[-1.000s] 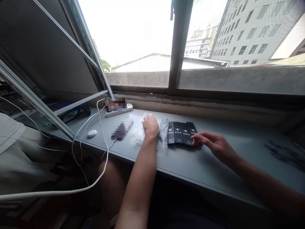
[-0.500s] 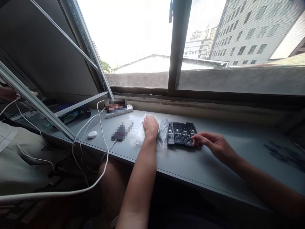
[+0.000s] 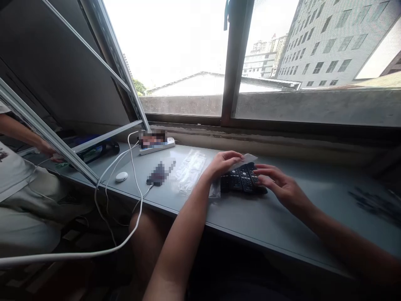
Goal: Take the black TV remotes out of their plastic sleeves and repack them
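Several black remote controls (image 3: pixel 242 183) lie side by side on the grey table. Above their far ends, my left hand (image 3: pixel 224 163) pinches a small clear plastic bag (image 3: pixel 249 159). My right hand (image 3: pixel 283 188) is at the right end of the row, its fingers apart and curved toward the remotes; whether the fingertips touch one I cannot tell. To the left of the row lies a pile of clear plastic bags (image 3: pixel 190 169). Another clear bag (image 3: pixel 215 191) lies partly beneath my left forearm.
A blurred-out phone-like object (image 3: pixel 158 173) on a white cable and a round white case (image 3: pixel 121 177) lie left. Behind them is a white power strip (image 3: pixel 158 146). A metal frame (image 3: pixel 84 167) stands left, with another person's arm (image 3: pixel 25 133) beyond it. Dark items (image 3: pixel 376 202) lie far right.
My left hand has moved right from the pile of bags and now holds one over the remotes. My right hand's fingers have spread. The other person's arm has come further into view.
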Demonstrator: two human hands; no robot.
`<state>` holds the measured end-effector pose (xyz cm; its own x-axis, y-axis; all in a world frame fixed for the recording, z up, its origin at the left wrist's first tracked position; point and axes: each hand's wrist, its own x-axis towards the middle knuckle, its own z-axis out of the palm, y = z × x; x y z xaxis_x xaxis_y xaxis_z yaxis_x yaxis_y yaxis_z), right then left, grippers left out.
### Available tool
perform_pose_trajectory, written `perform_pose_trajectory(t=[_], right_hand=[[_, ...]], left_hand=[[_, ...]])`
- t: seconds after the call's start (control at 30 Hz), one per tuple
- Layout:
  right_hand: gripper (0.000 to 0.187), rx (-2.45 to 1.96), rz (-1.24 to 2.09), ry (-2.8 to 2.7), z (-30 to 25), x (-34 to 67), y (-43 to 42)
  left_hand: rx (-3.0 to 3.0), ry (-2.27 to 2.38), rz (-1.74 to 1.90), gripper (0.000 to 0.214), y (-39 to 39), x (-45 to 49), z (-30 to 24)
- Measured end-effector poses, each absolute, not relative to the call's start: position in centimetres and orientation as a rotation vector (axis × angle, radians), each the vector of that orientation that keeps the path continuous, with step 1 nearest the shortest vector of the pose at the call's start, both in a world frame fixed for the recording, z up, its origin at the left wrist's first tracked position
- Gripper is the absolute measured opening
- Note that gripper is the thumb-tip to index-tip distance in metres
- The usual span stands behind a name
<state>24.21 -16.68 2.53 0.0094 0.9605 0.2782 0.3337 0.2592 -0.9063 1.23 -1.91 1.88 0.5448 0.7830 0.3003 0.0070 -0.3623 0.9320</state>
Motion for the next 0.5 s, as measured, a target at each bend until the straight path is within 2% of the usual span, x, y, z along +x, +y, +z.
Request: perform_pose_trajectory(t=[0.2,0.5], right_hand=[[0.029,-1.213,0.749,-1.549,2.3,24.6,-16.7],[0.033,-1.164,0.763,-1.550,2.9,24.3,-17.1]], left_hand=[[1.685,0.527,0.660,0.041,-2.6,1.2,2.3],[1.638,0.515,0.606,0.048,-3.2,0.4,3.1]])
